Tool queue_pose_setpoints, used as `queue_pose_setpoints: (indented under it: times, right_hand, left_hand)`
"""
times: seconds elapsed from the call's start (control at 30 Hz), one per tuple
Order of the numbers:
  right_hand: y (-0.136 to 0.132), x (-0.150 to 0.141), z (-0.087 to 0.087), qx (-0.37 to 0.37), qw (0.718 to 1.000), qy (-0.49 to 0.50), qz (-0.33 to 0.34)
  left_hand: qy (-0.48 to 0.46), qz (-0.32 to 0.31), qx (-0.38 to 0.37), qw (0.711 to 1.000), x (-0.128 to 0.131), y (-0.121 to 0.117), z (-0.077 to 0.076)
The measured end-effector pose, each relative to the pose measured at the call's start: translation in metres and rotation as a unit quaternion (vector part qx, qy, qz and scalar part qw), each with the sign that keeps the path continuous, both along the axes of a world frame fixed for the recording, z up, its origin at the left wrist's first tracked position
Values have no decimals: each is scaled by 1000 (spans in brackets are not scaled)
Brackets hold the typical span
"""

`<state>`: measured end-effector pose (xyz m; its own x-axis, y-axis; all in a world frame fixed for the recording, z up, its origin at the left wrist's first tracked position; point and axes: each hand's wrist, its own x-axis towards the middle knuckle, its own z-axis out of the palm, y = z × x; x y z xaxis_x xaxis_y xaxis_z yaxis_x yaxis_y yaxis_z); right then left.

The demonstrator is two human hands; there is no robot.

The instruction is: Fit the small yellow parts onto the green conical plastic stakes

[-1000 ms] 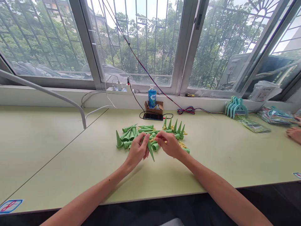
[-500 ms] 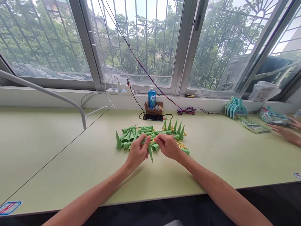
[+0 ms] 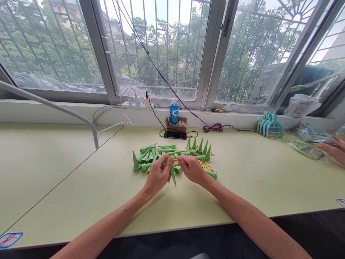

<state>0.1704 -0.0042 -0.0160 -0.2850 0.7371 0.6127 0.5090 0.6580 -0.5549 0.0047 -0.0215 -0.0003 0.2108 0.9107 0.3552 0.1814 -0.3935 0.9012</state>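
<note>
In my left hand (image 3: 159, 173), fingers closed, is a green plastic watering spike (image 3: 173, 175), its pointed end tilted down toward me. The thumb and fingers of my right hand (image 3: 192, 167) are pinched together by the spike's wide end; whatever lies between them is hidden. Behind both hands spreads a pile of green spikes (image 3: 145, 156), many lying on their sides. At the pile's back right, several upright spikes (image 3: 206, 148) stand in a row with small yellow parts near their bases. More small yellow pieces (image 3: 207, 166) lie just beyond my right wrist.
A blue bottle (image 3: 174, 114) stands in a small cardboard box (image 3: 181, 126) behind a phone (image 3: 175, 135). Cables (image 3: 214, 127) run along the sill. Teal plastic hangers (image 3: 271, 125) and bagged items (image 3: 307, 148) are at the right, by another person's hand (image 3: 332, 148).
My right fingertips have shifted slightly and now hide the yellow bit seen at them before. The other person's hand and a bagged item have moved to the right.
</note>
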Motion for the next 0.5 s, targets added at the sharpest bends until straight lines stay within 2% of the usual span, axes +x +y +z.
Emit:
queue_pose_setpoints:
  times: [0.17, 0.37, 0.5]
  right_hand:
    - [-1, 1, 3, -18, 1000, 14, -9]
    - [-4, 1, 6, -13, 999, 8, 29]
    - [-2, 1, 3, -15, 999, 9, 31]
  left_hand:
    - [-21, -5, -19, 1000, 0, 3, 0]
    - [-27, -17, -34, 999, 0, 4, 0]
    - [-9, -6, -23, 1000, -1, 2, -1]
